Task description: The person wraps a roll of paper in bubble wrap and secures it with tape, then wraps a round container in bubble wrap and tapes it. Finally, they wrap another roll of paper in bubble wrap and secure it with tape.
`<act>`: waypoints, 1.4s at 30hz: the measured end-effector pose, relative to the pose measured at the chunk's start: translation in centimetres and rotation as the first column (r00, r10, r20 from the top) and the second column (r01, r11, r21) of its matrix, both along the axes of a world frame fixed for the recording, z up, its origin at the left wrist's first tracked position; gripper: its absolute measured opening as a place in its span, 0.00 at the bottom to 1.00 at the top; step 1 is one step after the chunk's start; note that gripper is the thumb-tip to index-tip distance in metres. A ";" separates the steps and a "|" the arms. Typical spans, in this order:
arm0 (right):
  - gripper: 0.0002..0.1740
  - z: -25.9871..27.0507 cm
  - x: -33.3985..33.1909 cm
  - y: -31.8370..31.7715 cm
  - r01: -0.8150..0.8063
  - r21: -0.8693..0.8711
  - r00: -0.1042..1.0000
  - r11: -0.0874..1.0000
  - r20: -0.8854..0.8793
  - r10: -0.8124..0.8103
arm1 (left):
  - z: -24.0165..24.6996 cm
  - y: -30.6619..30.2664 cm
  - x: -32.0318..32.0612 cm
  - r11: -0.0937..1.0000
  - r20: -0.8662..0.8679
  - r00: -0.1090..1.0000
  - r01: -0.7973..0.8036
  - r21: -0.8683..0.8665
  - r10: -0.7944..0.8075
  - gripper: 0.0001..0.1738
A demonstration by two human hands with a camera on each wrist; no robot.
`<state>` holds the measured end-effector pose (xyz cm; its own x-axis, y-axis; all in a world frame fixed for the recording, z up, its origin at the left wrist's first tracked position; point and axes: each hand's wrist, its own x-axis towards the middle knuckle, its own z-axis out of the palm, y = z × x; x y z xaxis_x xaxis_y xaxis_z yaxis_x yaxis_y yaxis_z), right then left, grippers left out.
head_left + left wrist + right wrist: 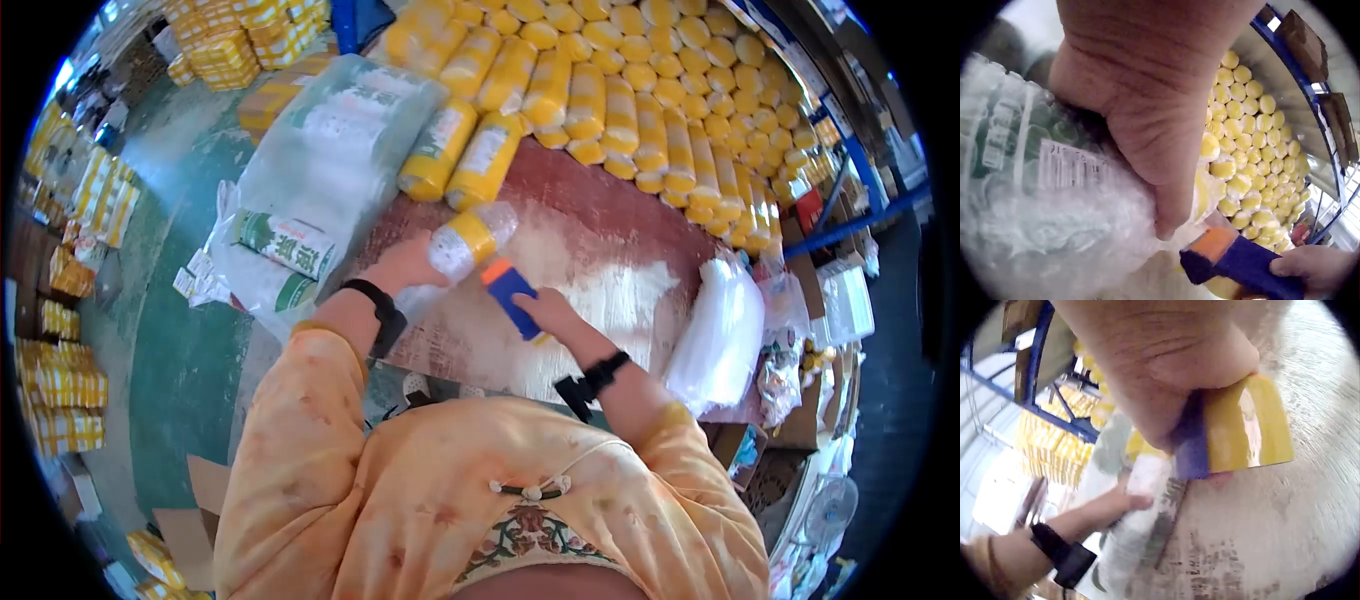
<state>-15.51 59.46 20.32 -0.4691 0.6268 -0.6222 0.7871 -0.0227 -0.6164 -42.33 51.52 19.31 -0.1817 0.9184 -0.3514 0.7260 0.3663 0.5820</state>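
My left hand (408,264) grips one end of a bubble-wrapped package (462,248) with a yellow tape band around it. In the left wrist view the thumb lies along the clear wrap (1085,219), and a printed barcode label (1069,165) shows through; the other fingers are hidden behind the palm. Just to the right, my right hand (552,311) holds a blue tape dispenser (512,300) with an orange end. Its orange end points at the package in the head view. A wide yellow tape roll (1244,428) sits on the dispenser in the right wrist view.
Two yellow-taped packages (440,150) lie beyond my left hand, before a tall stack of wrapped rolls (640,100). A large clear plastic bag (330,150) with printed packs lies to the left. White wrap sheets (715,335) stand at the right edge of the worn red tabletop (570,195).
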 end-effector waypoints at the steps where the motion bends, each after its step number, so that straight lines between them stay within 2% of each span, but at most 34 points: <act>1: 0.25 0.7 1.3 -0.3 0.148 -0.163 0.978 0.976 -0.124 -0.169 | -0.8 -0.1 0.3 0.999 0.004 0.999 -0.040 0.008 0.040 0.55; 3: 0.22 2.6 3.3 -1.4 0.268 -0.373 0.873 0.888 -0.296 -0.388 | -2.6 0.9 0.4 0.998 0.283 0.957 -0.063 0.013 0.056 0.54; 4: 0.23 2.9 4.4 -2.0 0.253 -0.408 0.869 0.877 -0.303 -0.392 | -3.0 0.5 1.3 0.998 0.423 0.904 -0.069 0.003 0.062 0.53; 6: 0.24 3.9 4.8 -3.0 0.203 -0.460 0.876 0.865 -0.308 -0.370 | -2.2 -0.3 3.1 0.950 0.451 0.870 -0.283 0.131 0.197 0.54; 9: 0.26 5.1 4.0 -3.8 -0.049 -0.512 0.926 0.858 -0.345 -0.153 | -0.1 -2.0 4.2 0.952 0.277 0.920 -0.302 0.049 0.277 0.58; 12: 0.29 5.1 2.6 -4.6 -0.186 -0.562 0.882 0.806 -0.458 -0.115 | -1.1 -4.7 3.5 0.987 0.103 0.988 -0.127 0.097 0.117 0.54; 15: 0.29 4.9 0.9 -5.5 -0.253 -0.589 0.861 0.767 -0.499 -0.099 | -3.6 -9.0 2.3 0.945 0.275 0.961 -0.122 0.304 0.036 0.48; 16: 0.28 4.1 0.4 -5.4 -0.264 -0.594 0.870 0.760 -0.487 -0.079 | -3.9 -10.0 2.4 0.926 0.398 0.917 -0.173 0.335 0.028 0.41; 17: 0.28 3.3 0.2 -5.5 -0.274 -0.599 0.879 0.752 -0.474 -0.057 | -4.2 -10.7 2.4 0.943 0.491 0.865 -0.241 0.229 0.102 0.39; 19: 0.26 0.2 -0.2 -5.7 -0.300 -0.475 0.929 0.827 -0.342 0.141 | -4.2 -11.6 2.4 0.941 0.634 0.728 -0.339 0.001 0.262 0.37; 20: 0.26 -0.9 -0.1 -5.7 -0.323 -0.404 0.937 0.856 -0.261 0.231 | -4.3 -11.7 2.7 0.944 0.582 0.773 -0.329 0.027 0.253 0.36; 22: 0.25 -0.2 -0.2 -5.4 -0.328 -0.363 0.935 0.872 -0.256 0.246 | -5.0 -11.2 3.4 0.946 0.468 0.851 -0.312 0.089 0.236 0.34; 24: 0.24 -0.4 0.5 -4.9 -0.316 -0.347 0.939 0.883 -0.249 0.238 | -7.5 -10.7 4.4 0.921 0.517 0.806 -0.381 0.078 0.289 0.37; 26: 0.23 0.1 1.9 -3.1 -0.328 -0.390 0.942 0.861 -0.210 0.264 | -7.9 -9.4 6.0 0.903 0.514 0.790 -0.424 0.064 0.334 0.38; 30: 0.22 2.8 5.0 0.7 -0.280 -0.513 0.959 0.811 -0.124 0.253 | -3.7 -8.1 10.7 0.901 0.442 0.804 -0.434 -0.019 0.397 0.39; 31: 0.22 3.8 4.9 1.1 -0.270 -0.475 0.958 0.837 -0.041 0.285 | -3.3 -7.7 11.3 0.907 0.432 0.810 -0.420 -0.044 0.396 0.39; 33: 0.23 5.0 3.8 1.2 -0.303 -0.453 0.940 0.838 0.004 0.342 | -4.0 -7.0 9.4 0.928 0.463 0.820 -0.372 -0.016 0.337 0.40; 34: 0.24 5.1 2.9 1.1 -0.364 -0.426 0.918 0.828 -0.014 0.396 | -4.0 -6.4 7.9 0.937 0.473 0.825 -0.350 -0.003 0.310 0.41; 37: 0.27 4.4 0.0 -0.4 -0.525 -0.338 0.844 0.781 -0.084 0.530 | -3.0 -3.5 4.0 0.955 0.212 0.963 -0.213 0.207 0.169 0.48; 42: 0.29 3.2 -3.7 -3.0 -0.653 -0.182 0.757 0.735 -0.188 0.626 | -1.2 -1.0 4.0 0.980 0.057 0.982 -0.184 0.079 0.180 0.62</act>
<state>-19.18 56.49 23.48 -0.7796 0.0047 -0.6263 0.5955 0.3155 -0.7388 -38.35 50.49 18.14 -0.3332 0.8979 -0.2877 0.6210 0.4386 0.6496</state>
